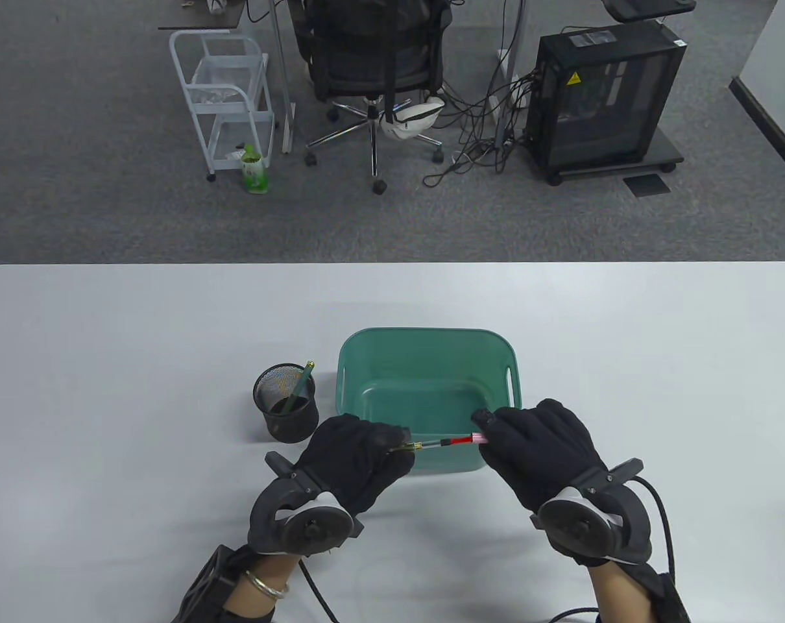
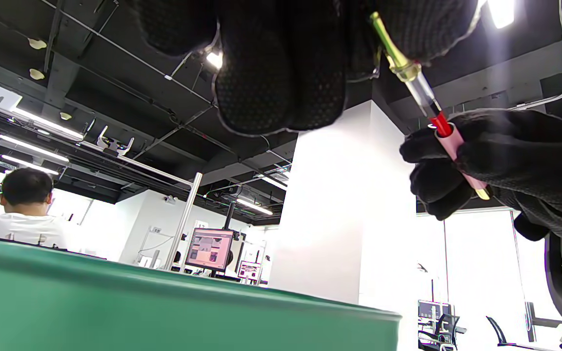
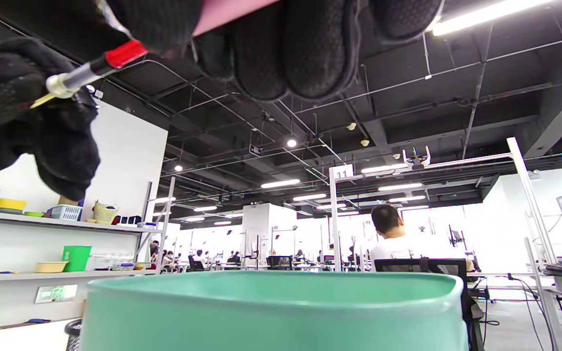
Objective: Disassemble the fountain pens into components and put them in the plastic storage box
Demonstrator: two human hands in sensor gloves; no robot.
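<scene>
Table view: left hand (image 1: 357, 454) pinches nib section (image 1: 413, 446), right hand (image 1: 542, 448) grips pink barrel (image 1: 478, 439); pull straight apart over box (image 1: 425, 363), keeping cartridge (image 1: 458, 441) level.

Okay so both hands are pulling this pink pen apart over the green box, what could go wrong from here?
1. The left hand pinches only the thin gold nib end; it could slip or bend as the parts separate.
2. The red ink cartridge is half out of the pink barrel held by the right hand; a jerk might spill ink.
3. The pen sits over the near rim of the storage box, so a dropped part may land on the table.
</scene>
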